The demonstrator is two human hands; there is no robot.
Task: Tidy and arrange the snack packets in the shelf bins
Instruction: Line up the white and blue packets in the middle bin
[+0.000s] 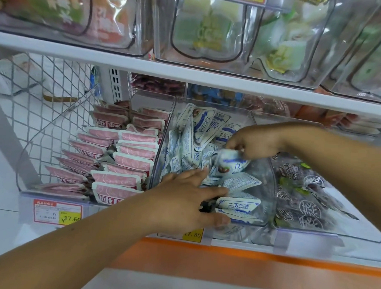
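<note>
Two hands work among white-blue packets [192, 142] in the middle bin [268, 187] of three.

Two price tags [57, 212] hang below the middle bin's front, one partly hidden by the left hand [188, 198]. That hand lies over the bin's front, fingers spread flat on the packets, thumb by the rim. Deeper in the same bin the right hand [252, 141] pinches one packet [230, 162] between thumb and fingertips, just above the others, which are too many to count. Left of the bin pink packets [130, 163] stand in two rough rows; right of it lie dark packets [304, 196]. Above it sit at least three clear bins [205, 33], blurred.
</note>
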